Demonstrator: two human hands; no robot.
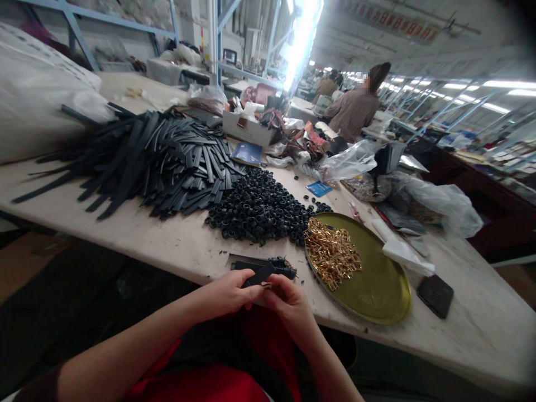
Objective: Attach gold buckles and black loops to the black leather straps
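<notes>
Near the table's [176,240] near edge, the left hand [228,291] pinches one black strap [259,274] between thumb and fingers, and the right hand [293,304] pinches it from the right; a loosened grip could drop it over the edge. Two hands, one strap held, one round tray [377,290] at right; gold buckles [333,254] and black loops [259,206] are too heaped to count.

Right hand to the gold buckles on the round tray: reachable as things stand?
Likely yes: the gold buckles lie heaped on the round tray, near the right hand, nothing visible between. Its fingers are busy at the black strip, though.
</notes>
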